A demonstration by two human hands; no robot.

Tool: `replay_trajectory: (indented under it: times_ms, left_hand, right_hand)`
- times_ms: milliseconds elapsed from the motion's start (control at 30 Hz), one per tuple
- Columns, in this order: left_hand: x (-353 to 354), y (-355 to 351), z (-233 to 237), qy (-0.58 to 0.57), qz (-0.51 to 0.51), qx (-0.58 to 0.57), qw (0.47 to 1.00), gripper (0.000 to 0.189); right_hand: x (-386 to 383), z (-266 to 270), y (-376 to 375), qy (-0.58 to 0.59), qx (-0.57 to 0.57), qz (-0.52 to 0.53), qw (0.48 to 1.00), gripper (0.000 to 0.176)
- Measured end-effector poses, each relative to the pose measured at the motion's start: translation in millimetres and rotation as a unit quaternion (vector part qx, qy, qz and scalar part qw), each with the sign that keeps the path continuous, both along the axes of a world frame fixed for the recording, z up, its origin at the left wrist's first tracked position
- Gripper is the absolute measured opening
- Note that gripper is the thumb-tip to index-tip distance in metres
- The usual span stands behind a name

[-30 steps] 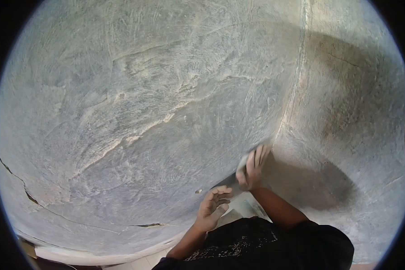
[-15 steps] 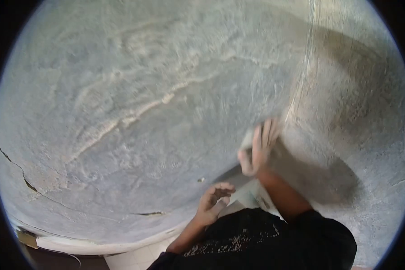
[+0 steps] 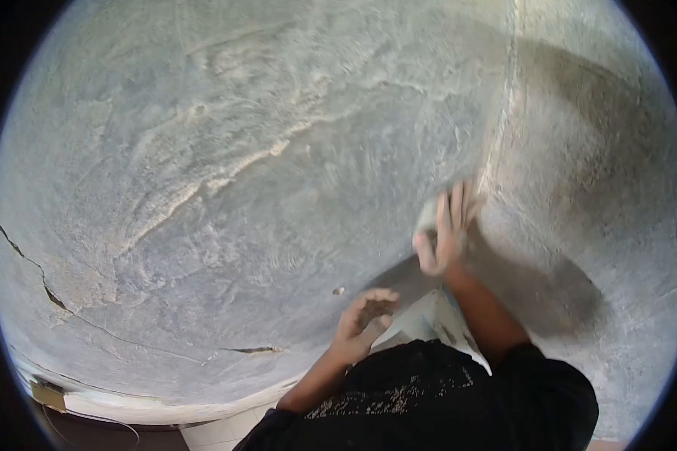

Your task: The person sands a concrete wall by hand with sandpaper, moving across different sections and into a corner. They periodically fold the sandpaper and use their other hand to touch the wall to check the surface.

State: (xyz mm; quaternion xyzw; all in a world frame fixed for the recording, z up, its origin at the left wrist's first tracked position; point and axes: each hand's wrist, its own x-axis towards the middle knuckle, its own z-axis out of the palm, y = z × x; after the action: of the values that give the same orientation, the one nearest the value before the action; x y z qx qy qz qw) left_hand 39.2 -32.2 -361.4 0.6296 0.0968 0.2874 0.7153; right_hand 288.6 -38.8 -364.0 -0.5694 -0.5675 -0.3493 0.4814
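Note:
A rough grey plastered wall [image 3: 263,225] fills most of the head view. My right hand [image 3: 447,229] is at the wall, left of the corner, with its fingers pointing up and partly blurred. Under its palm and between thumb and fingers is a pale, flat piece [image 3: 429,215]; its exact kind cannot be made out. My left hand [image 3: 365,319] is lower, in front of my chest. Its fingers are loosely curved, apart from the thumb, and nothing shows in it. Whitish dust coats both hands.
An inside corner [image 3: 499,139] runs down to the right of my hands. A long crack [image 3: 34,263] marks the wall at left, with a short slit [image 3: 254,350] and a small hole [image 3: 338,291] lower down. Pale floor tiles [image 3: 218,434] show at the bottom.
My right hand has moved slightly up and right along the wall, with the pale piece. My left hand has risen a little and shifted right, still loosely curved.

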Motion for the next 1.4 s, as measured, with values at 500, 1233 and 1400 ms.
replay_trajectory:
  times_ms: [500,1233,1400]
  left_hand:
    - [1,13,16,-0.016,-0.008,0.033,0.999,0.041]
    - [-17,19,2,-0.027,-0.080,0.007,0.996,0.049]
    - [-21,12,-17,0.045,-0.077,-0.014,0.996,0.047]
  right_hand:
    - [3,54,0,-0.014,0.021,0.028,0.999,0.065]
    - [-32,-29,5,-0.007,-0.048,0.018,0.999,0.068]
    - [-39,-13,-3,0.044,-0.040,0.071,0.996,0.072]
